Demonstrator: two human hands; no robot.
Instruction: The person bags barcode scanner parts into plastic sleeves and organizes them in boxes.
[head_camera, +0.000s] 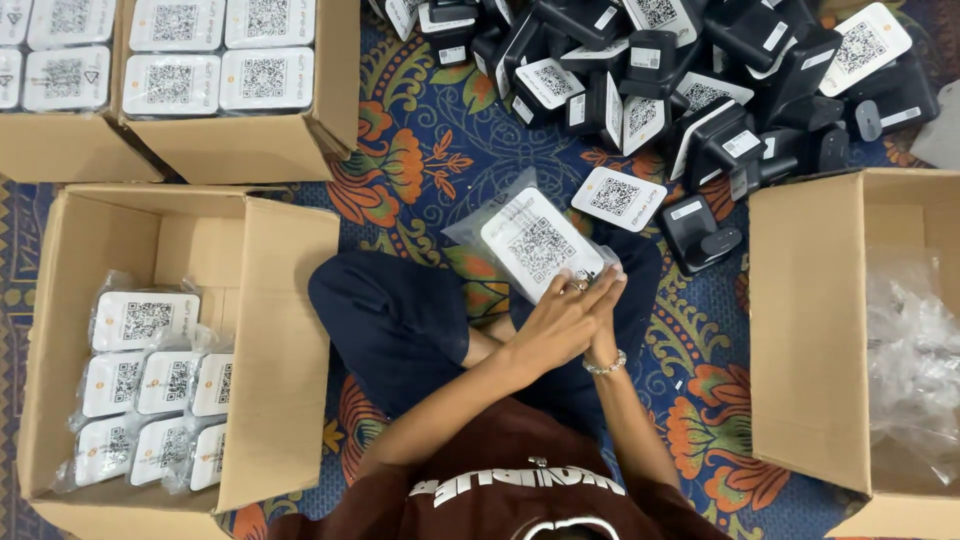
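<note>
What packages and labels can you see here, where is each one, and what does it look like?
Bagged device: between both hands, white square-code label, clear bag.
Left box: brown carton, rows of bagged white-labelled units.
Top-left boxes: cartons packed with white labels.
Loose pile: top, black devices, white labels.
Right box: carton of clear bags.

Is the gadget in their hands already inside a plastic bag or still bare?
Inside a bag: clear plastic shows around the white-faced device, sticking out past its far edge.
</note>
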